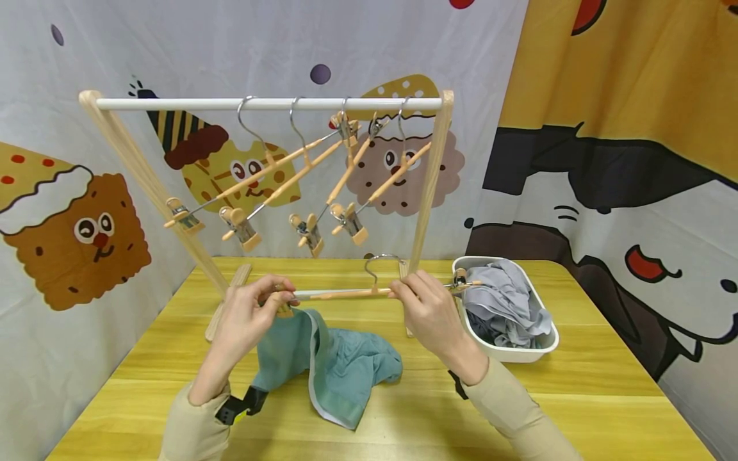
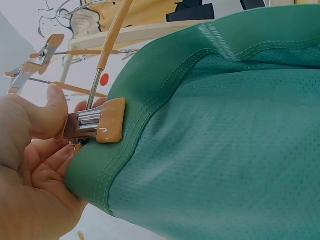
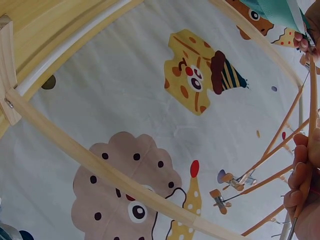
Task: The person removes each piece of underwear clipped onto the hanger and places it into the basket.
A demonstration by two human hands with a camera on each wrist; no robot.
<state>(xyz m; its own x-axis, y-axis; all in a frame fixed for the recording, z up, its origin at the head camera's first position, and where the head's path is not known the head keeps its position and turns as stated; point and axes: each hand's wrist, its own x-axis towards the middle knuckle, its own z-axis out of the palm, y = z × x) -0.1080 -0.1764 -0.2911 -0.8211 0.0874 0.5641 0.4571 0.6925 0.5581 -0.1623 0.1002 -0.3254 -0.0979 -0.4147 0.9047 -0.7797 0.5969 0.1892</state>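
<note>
A clip hanger [image 1: 352, 294] with a wire hook is held level above the table between both hands. My left hand [image 1: 245, 317] grips its left clip [image 2: 111, 121], thumb on the clip's back end. The clip's orange pad lies over the stitched waistband of a green garment [image 1: 360, 362], which hangs from there and spreads onto the table. In the left wrist view, mesh fabric shows inside the garment [image 2: 215, 145]. My right hand [image 1: 429, 314] holds the bar right of the hook, fingers curled round it. The right clip [image 1: 459, 280] sticks out beyond that hand with no cloth in it.
Behind the hands stands a wooden rack with a white rail [image 1: 190, 104]. Several clip hangers [image 1: 305, 163] hang from it at a slant. A white basket [image 1: 544, 346] of grey clothes [image 1: 504, 301] sits at the right of the wooden table [image 1: 599, 384]. A printed curtain [image 1: 369, 38] hangs behind.
</note>
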